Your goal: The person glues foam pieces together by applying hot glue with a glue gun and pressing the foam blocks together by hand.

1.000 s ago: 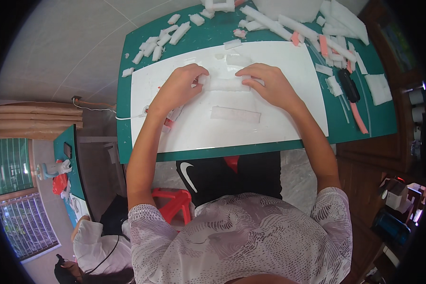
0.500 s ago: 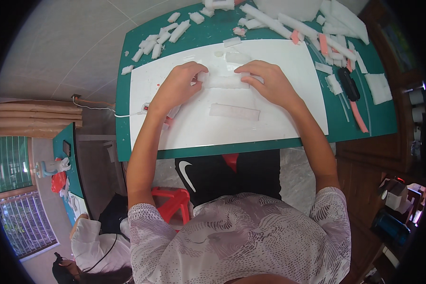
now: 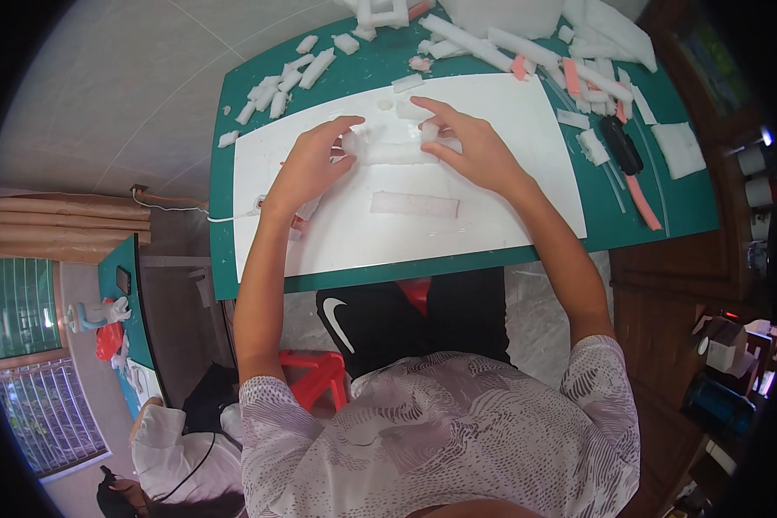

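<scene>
A white foam strip (image 3: 393, 154) lies crosswise on the white board between my hands. At its left end my left hand (image 3: 315, 166) has thumb and fingers curled around a small white foam block (image 3: 350, 141). My right hand (image 3: 476, 148) is at the other end, its thumb and lower fingers closed on another small white foam block (image 3: 429, 132), its index finger stretched away from the rest. The fingers partly cover both blocks. A flat, thin foam strip (image 3: 414, 205) lies nearer to me, and a pale flat piece (image 3: 410, 110) rests beyond the right fingertips.
The white board (image 3: 509, 229) lies on a green table (image 3: 319, 283). Several foam offcuts (image 3: 272, 86) sit far left; foam bars (image 3: 466, 43) fill the far right. A black-handled tool (image 3: 622, 145) lies right, a white cable (image 3: 233, 217) left. Another person (image 3: 186, 453) sits at lower left.
My right index finger has lifted and straightened, and the small block by that hand shows more. The table and board have shifted slightly left in view. My left hand keeps its curled pose.
</scene>
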Demonstrator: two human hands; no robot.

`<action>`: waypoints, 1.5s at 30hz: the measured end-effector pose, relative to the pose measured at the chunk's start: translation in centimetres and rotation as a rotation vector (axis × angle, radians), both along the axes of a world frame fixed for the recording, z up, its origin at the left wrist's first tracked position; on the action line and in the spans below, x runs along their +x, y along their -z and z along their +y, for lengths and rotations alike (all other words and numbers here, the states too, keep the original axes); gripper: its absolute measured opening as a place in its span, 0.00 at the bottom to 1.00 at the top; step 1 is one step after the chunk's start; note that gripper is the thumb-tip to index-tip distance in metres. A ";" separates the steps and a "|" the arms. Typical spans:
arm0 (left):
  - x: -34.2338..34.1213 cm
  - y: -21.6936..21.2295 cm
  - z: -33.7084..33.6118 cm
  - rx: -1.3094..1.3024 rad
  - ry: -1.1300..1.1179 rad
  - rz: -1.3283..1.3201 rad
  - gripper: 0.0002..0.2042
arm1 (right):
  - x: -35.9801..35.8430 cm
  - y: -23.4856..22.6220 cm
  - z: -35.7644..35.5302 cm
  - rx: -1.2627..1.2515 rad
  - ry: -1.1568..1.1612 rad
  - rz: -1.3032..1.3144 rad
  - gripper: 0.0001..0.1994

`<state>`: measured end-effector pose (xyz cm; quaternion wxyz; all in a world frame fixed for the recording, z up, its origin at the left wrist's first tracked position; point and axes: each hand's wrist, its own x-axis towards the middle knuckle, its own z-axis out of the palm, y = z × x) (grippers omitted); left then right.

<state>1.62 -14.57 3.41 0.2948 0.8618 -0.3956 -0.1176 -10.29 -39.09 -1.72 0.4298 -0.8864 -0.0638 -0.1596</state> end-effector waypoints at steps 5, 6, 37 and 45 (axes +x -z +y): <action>-0.2 0.2 0.1 0.038 -0.020 -0.008 0.26 | 0.2 0.2 0.0 0.038 0.014 0.058 0.27; -0.2 0.2 0.1 0.038 -0.023 -0.009 0.26 | 0.2 0.2 0.0 0.038 0.011 0.057 0.27; 0.0 1.3 -0.6 0.063 0.013 -0.109 0.20 | 0.2 0.3 -0.4 0.019 0.006 0.061 0.21; -0.6 0.3 -0.4 0.128 -0.067 -0.020 0.24 | 0.3 0.2 -0.3 -0.008 0.011 0.081 0.18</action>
